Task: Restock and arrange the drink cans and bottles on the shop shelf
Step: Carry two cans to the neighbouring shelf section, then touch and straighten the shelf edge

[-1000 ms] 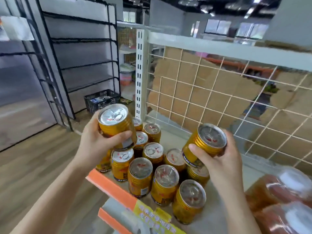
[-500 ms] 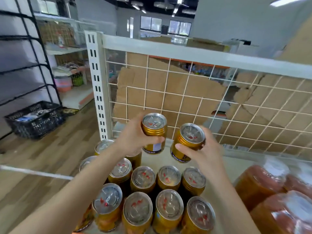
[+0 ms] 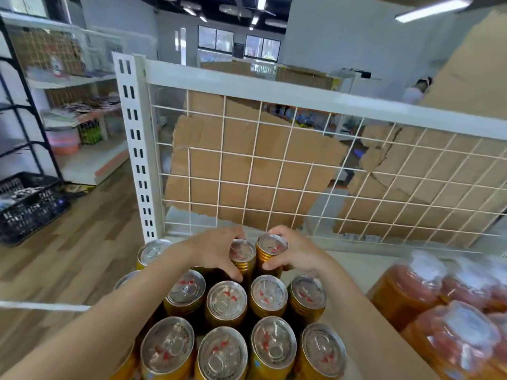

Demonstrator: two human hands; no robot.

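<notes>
At the far left of the frame a black plastic crate point(image 3: 26, 207) sat on the wood-plank floor point(image 3: 82, 250). To its right rose the white slotted upright point(image 3: 137, 149) of the shop shelf point(image 3: 354, 266). From the upright a white wire grid panel point(image 3: 274, 185) ran across the middle of the frame to the right edge, with torn brown cardboard point(image 3: 236, 165) showing behind it.

In the lower centre a block of gold cans point(image 3: 226, 301) with silver pull-tab tops stood upright in close rows on the shelf. Both forearms reached over them from the bottom edge. At the back of the block, near the foot of the grid, the left hand point(image 3: 214, 250) was curled round one gold can point(image 3: 242, 253), with the thumb on its near side. Just right of it, the right hand point(image 3: 297, 255) was wrapped round a second gold can point(image 3: 272, 244). These two cans stood side by side, touching or nearly so, directly behind the middle row. Whether their bases rested on the shelf was hidden by the cans in front.

In the lower right, bottles of orange-red drink point(image 3: 403, 292) with pale caps stood on the same shelf, blurred, set a little apart from the cans.
</notes>
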